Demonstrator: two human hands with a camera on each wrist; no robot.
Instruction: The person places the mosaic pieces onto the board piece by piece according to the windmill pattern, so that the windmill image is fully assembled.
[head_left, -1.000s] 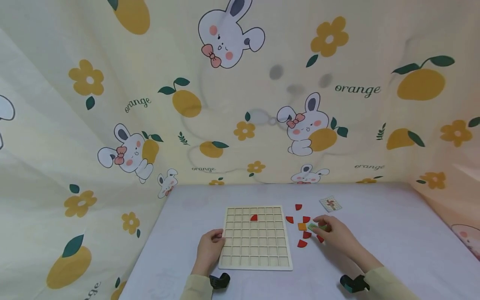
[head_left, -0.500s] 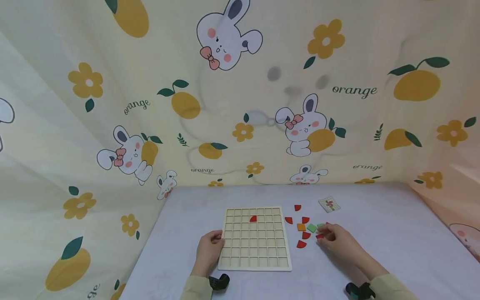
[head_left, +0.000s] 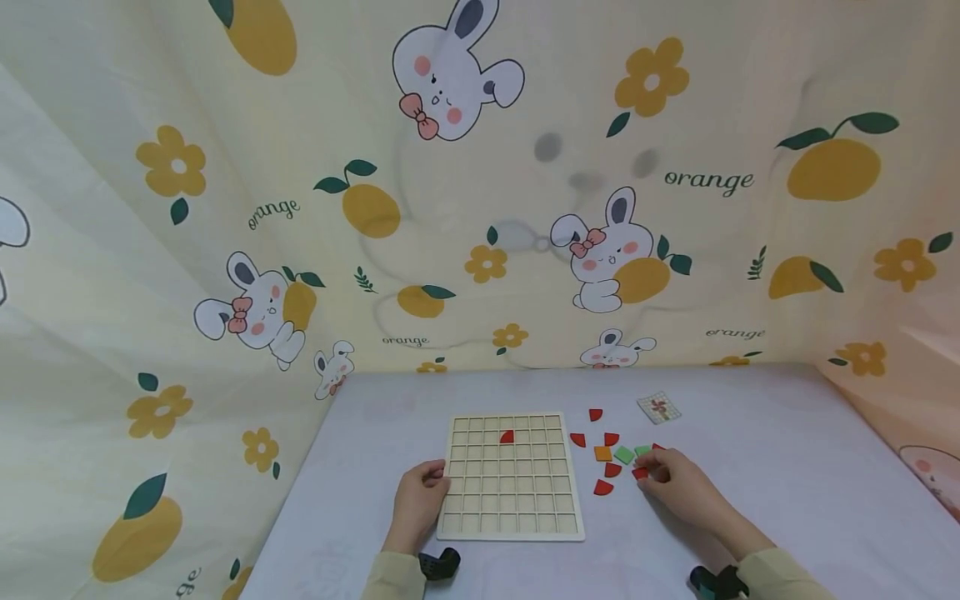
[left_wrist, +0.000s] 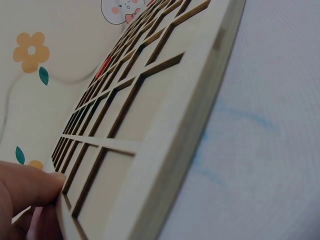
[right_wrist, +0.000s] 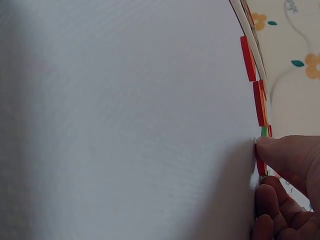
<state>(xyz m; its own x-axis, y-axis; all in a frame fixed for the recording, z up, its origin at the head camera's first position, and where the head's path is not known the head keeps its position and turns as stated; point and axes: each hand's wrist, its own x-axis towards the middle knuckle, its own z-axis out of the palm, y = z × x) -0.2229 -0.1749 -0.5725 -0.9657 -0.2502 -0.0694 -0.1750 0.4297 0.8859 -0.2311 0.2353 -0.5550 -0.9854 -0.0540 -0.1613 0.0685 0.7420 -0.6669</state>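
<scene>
A cream grid board (head_left: 510, 537) lies on the table, with one red quarter-circle piece (head_left: 507, 437) in a cell near its far edge. My left hand (head_left: 420, 500) grips the board's left edge, and in the left wrist view the thumb (left_wrist: 42, 187) lies on the rim. On the right, my right hand (head_left: 682, 487) is low over the loose pieces. In the right wrist view its thumb (right_wrist: 285, 152) and curled fingers pinch a red quarter-circle piece (right_wrist: 261, 162) at the table surface. Green squares (head_left: 624, 455) and an orange square (head_left: 603, 453) lie to its left.
Several more red quarter-circles (head_left: 603, 487) are scattered between the board and the right hand. A small pattern card (head_left: 659, 408) with a grid lies farther back. A printed cloth (head_left: 450, 208) hangs behind the table.
The right hand has moved from above the green pieces rightward and nearer, uncovering the green squares, and has come to a red quarter-circle. The left hand and board have stayed put.
</scene>
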